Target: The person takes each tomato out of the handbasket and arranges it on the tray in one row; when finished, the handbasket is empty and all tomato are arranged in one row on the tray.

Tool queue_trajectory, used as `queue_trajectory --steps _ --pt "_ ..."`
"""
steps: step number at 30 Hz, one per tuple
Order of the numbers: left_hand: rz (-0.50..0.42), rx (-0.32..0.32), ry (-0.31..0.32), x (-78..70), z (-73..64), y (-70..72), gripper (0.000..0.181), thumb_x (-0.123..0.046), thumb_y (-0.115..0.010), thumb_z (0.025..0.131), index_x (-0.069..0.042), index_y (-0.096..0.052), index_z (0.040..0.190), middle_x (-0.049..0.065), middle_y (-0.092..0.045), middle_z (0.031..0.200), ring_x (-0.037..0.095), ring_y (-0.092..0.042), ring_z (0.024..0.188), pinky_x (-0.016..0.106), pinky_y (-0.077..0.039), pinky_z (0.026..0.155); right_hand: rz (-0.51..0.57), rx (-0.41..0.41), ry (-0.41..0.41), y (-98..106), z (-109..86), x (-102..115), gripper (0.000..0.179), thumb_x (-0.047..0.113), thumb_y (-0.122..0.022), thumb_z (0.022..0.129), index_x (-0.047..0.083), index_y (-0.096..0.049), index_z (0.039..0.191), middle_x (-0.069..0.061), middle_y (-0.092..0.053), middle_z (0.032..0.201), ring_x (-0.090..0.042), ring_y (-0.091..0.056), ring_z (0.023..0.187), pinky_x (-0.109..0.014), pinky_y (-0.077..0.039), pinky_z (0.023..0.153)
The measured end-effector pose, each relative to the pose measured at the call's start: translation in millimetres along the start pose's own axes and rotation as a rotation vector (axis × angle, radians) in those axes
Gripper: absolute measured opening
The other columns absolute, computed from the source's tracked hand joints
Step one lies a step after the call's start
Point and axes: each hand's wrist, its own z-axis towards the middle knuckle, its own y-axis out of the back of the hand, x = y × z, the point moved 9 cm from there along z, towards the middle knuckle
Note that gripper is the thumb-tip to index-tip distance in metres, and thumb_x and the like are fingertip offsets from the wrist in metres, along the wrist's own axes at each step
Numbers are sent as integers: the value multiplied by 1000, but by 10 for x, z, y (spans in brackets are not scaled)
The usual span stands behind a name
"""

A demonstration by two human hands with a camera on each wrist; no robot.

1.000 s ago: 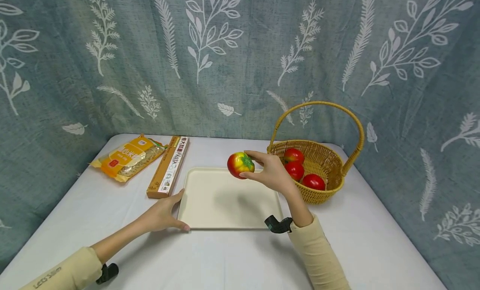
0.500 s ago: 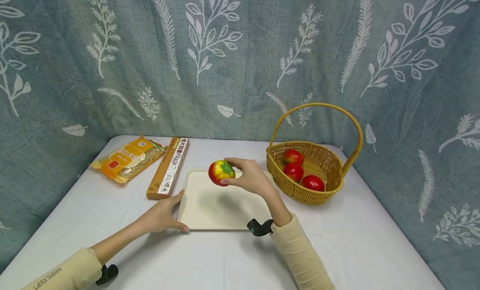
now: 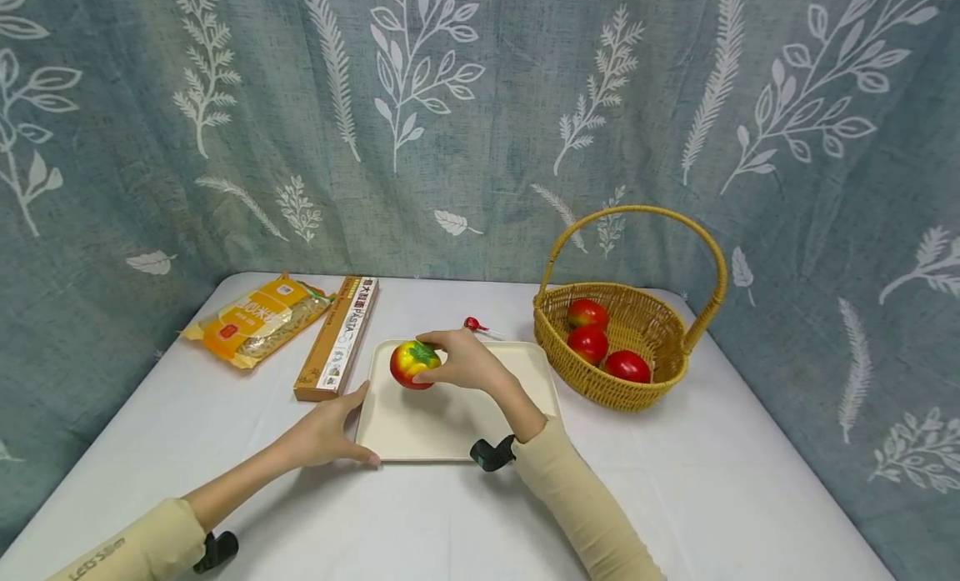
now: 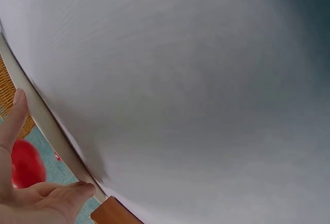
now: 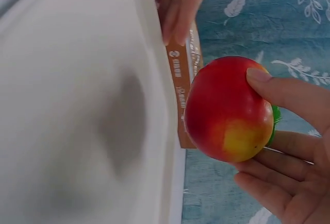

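In the head view, my right hand [image 3: 471,363] pinches a red-and-yellow tomato [image 3: 409,366] with a green leafy top, between thumb and fingers. It is held over the left part of the cream rectangular tray [image 3: 480,423]. Seen from the right wrist, the tomato [image 5: 227,113] has the thumb on one side and fingertips behind it, near the green top. My left hand [image 3: 326,431] rests at the tray's near left corner, fingers extended along the left side and thumb at the front edge. The left wrist view shows thumb and fingers touching the tray's rim [image 4: 49,123].
A yellow wicker basket [image 3: 600,389] with a tall handle holds several red fruits [image 3: 627,366], right of the tray. A pasta box [image 3: 337,339] and a yellow bag of grain [image 3: 258,318] lie at the left. Behind the tray is a small red lollipop [image 3: 472,323].
My right hand has carried the tomato left and lower, from the tray's right-back side to its left part. The lollipop has come into sight behind it. My left hand has stayed put.
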Motion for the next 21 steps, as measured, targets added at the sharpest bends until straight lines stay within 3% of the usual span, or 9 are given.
queue_trajectory --steps 10,21 --pt "16 11 -4 -7 -4 3 121 -46 -89 59 14 -27 144 30 -38 144 43 -38 132 53 -39 102 -69 112 -63 -348 123 4 54 23 -80 80 0 -62 126 -11 -64 123 -19 -59 110 -25 -47 95" --pt "22 9 1 -3 2 7 122 -46 -89 59 13 -26 145 29 -39 144 42 -40 131 52 -39 103 -92 95 -74 -408 183 -22 62 27 -80 80 -1 -58 130 -13 -62 128 -21 -58 116 -29 -44 100"
